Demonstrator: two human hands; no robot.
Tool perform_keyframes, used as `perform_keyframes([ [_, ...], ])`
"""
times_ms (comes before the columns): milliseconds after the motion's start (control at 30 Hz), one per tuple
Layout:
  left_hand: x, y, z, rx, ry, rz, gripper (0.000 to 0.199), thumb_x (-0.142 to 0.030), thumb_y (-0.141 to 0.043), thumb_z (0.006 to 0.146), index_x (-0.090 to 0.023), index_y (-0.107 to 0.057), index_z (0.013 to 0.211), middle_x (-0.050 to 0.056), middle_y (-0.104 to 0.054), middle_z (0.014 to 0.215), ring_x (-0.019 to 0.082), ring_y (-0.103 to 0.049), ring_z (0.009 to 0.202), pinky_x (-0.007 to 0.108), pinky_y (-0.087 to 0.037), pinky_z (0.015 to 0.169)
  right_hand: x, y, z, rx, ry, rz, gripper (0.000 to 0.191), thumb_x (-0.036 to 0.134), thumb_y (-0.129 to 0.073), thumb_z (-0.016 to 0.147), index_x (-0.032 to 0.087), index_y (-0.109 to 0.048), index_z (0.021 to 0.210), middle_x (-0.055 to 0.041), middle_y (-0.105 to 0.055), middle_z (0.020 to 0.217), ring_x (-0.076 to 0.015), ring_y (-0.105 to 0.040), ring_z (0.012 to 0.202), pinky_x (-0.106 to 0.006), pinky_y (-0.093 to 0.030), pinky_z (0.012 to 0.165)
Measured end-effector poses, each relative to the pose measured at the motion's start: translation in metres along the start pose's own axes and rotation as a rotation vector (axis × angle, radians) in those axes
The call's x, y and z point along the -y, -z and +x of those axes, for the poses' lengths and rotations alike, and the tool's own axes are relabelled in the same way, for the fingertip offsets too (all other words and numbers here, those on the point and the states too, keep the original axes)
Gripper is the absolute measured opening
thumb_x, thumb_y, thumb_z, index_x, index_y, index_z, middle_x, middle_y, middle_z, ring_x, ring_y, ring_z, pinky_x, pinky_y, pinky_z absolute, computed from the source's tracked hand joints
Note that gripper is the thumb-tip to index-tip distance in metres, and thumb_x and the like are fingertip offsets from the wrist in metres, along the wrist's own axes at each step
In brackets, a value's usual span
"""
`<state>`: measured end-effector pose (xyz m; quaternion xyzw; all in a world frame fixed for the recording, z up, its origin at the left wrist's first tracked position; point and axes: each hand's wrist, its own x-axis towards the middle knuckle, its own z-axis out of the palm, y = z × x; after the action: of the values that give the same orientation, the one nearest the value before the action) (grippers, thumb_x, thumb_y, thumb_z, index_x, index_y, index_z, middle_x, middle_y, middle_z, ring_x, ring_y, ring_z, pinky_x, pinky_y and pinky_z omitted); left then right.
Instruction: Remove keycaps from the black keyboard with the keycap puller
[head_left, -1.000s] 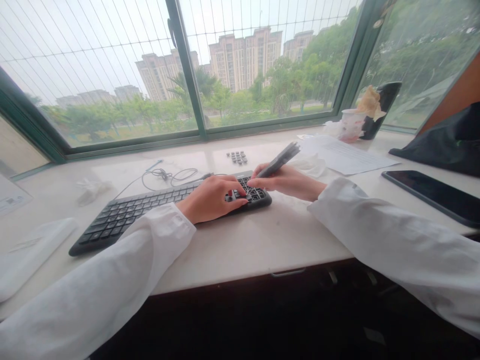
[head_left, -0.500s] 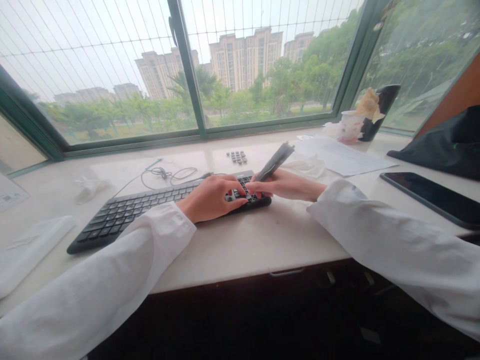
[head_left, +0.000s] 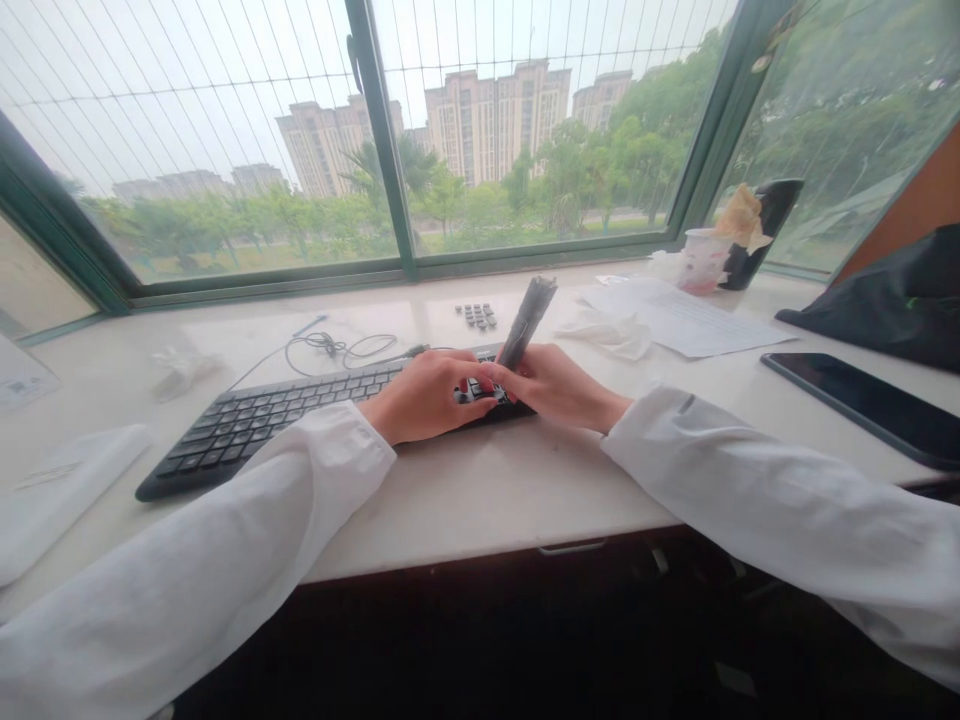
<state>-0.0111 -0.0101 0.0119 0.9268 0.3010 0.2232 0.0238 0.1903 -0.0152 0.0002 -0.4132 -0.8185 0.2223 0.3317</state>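
A black keyboard lies at a slant on the white desk, its right end partly covered by both hands. Curved over the number-pad end is my left hand, thumb and index finger on either side of some keys and pressing on the keyboard. My right hand grips a dark grey, flat stick-like thing with a frayed top end. It stands nearly upright, and its lower end is hidden by the fingers over the keypad. Several loose keycaps sit in rows behind the keyboard.
A cable coils behind the keyboard. To the right are crumpled tissue, paper sheets, a cup, a phone and a dark bag. A white flat box lies left, and the desk's front edge is near.
My right hand has shifted slightly left, and the grey thing in it has tipped from leaning right to more upright. My left hand has stayed on the keypad.
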Motion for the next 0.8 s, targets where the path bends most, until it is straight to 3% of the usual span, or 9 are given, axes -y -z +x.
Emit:
perform_keyframes([
  [500, 0.006, -0.002, 0.002, -0.015, 0.009, -0.129, 0.016, -0.032, -0.064, 0.082, -0.021, -0.073, 0.089, 0.002, -0.069, 0.089, 0.014, -0.062, 0.077, 0.026, -0.046, 0.075, -0.004, -0.008, 0.001, -0.044, -0.069, 0.141, 0.039, 0.045, -0.045, 0.089, 0.018, -0.048, 0.061, 0.0032, -0.046, 0.057, -0.0117, -0.043, 0.057, -0.026, -0.032, 0.057],
  [800, 0.004, -0.006, 0.002, -0.067, 0.064, -0.133, 0.014, -0.031, -0.066, 0.078, -0.020, -0.074, 0.082, 0.001, -0.068, 0.083, 0.014, -0.061, 0.074, 0.026, -0.044, 0.071, 0.005, -0.013, -0.001, -0.134, -0.092, -0.071, 0.038, 0.040, -0.047, 0.088, 0.019, -0.048, 0.057, 0.0013, -0.050, 0.054, -0.0134, -0.046, 0.056, -0.027, -0.031, 0.056],
])
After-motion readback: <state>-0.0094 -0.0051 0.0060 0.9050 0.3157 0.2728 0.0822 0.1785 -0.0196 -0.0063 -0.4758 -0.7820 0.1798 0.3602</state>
